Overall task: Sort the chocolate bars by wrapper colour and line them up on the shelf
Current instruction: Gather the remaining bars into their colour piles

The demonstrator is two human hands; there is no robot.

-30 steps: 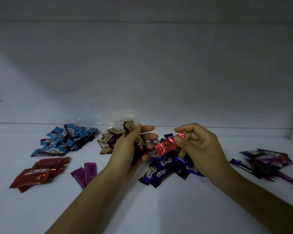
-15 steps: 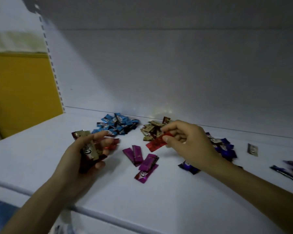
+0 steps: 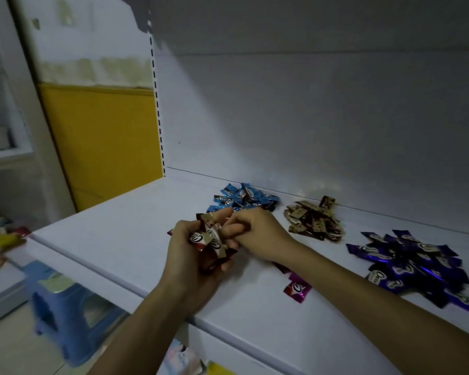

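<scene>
White, smooth shelf [image 3: 119, 231] in the head view, with a plain pale back panel behind it. The sorted bars lie in loose heaps. They are small flat rectangles in glossy, crinkled foil with crimped ends. A gold-brown pile [image 3: 313, 221] sits near the back panel, with a blue pile [image 3: 244, 197] just left of it. A dark purple pile [image 3: 414, 263] lies to its right, nearer the front edge. One magenta bar [image 3: 297, 289] lies in front of the gold-brown pile, partly under the right forearm. Left of and in front of that pile, the left hand [image 3: 190, 255] wraps fingers and thumb round a bundle of bars [image 3: 210, 244]. These are gold and red-brown with a white oval logo. The right hand [image 3: 257, 234] meets the bundle's top with fingers bent and bunched; whether they pinch a wrapper cannot be told. Far left of the pile, below shelf level, stands a blue plastic stool [image 3: 63, 307].
</scene>
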